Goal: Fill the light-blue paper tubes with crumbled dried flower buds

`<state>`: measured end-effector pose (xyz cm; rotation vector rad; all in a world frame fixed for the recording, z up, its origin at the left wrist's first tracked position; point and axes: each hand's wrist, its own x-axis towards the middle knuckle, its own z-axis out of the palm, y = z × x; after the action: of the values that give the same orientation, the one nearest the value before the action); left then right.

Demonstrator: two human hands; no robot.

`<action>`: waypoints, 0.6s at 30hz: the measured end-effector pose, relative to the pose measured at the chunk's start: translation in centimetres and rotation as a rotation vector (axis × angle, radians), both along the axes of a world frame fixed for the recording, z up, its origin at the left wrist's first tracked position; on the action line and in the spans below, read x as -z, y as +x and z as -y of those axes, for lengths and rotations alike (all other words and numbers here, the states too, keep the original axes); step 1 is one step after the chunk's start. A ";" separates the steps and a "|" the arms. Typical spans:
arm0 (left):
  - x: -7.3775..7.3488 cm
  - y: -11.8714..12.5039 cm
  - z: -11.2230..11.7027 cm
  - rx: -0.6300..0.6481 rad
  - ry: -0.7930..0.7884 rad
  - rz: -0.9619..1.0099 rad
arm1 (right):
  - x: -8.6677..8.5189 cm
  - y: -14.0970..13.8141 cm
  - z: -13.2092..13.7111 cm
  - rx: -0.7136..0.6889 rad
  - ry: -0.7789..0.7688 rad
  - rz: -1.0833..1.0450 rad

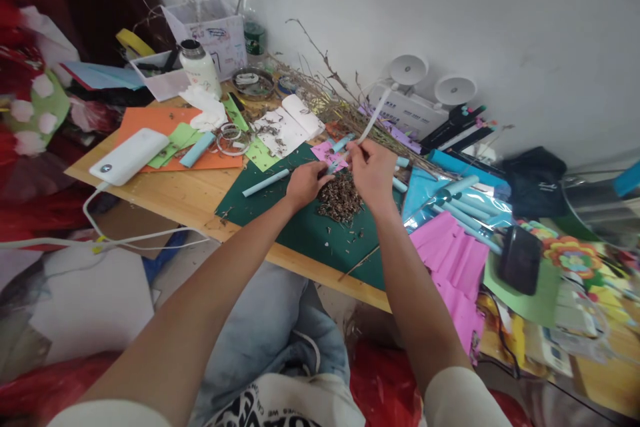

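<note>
My right hand [371,170] is closed in a pinch on a narrow white strip [376,113], which slants up and right from the fingertips. My left hand [306,185] is beside it, thumb and fingers drawn together at the edge of a small pink paper [323,152]. Something light blue shows at the left fingertips, too small to make out. Just below both hands lies a heap of brown dried plant bits [341,199] on a dark green mat [325,240]. A rolled light blue paper tube [266,183] lies left of my left hand.
Dry twigs [345,107] lie along the wall behind the mat. A white power bank [129,157] with a cable rests at left, near a bottle [200,68]. To the right are more blue tubes [467,210], pink crepe paper [445,253] and a black case [521,260].
</note>
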<state>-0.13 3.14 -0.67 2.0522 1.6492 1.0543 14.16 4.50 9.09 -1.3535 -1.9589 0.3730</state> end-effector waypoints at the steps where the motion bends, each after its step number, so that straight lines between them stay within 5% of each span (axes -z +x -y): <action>1: 0.0 0.0 0.0 0.002 0.000 0.000 | 0.1 -0.1 0.0 -0.005 0.003 -0.003; 18: -0.1 -0.1 0.1 0.013 0.016 0.010 | 0.1 0.4 0.0 -0.068 0.050 0.071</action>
<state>-0.23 3.04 -0.60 2.0612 1.6262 1.0748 14.57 4.54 9.00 -1.2870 -2.0633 0.3099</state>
